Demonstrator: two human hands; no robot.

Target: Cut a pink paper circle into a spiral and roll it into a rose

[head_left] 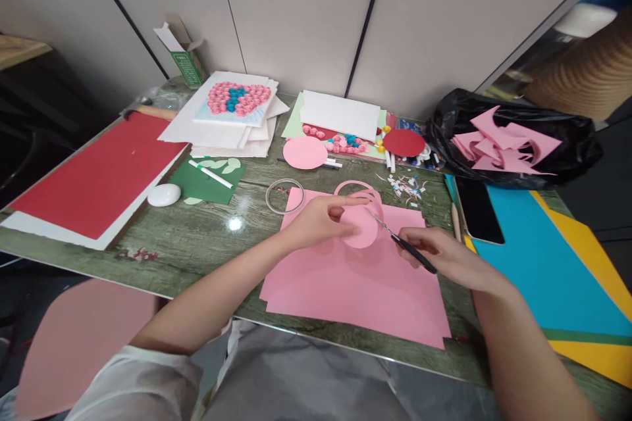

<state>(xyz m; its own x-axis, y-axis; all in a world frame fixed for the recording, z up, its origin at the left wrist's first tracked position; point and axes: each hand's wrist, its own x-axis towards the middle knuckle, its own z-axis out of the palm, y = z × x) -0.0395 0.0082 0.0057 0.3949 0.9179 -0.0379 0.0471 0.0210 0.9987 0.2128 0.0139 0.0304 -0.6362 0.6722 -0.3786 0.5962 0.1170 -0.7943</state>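
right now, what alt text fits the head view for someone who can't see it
A person's left hand holds a round pink paper while the right hand holds black-handled scissors at its edge, above pink sheets on a green table.

The left hand (323, 217) pinches a round piece of pink paper (364, 235) above a stack of pink sheets (336, 293), while the right hand (439, 253) holds black-handled scissors (415, 252) with their blades at the piece's edge. Behind them, a pink disc (305, 152) and a dark red disc (403, 143) lie near the wall (296, 13). At the right, a black bag (575, 148) holds pink scraps (508, 141), and a phone (478, 210) rests partly on blue paper (548, 276).
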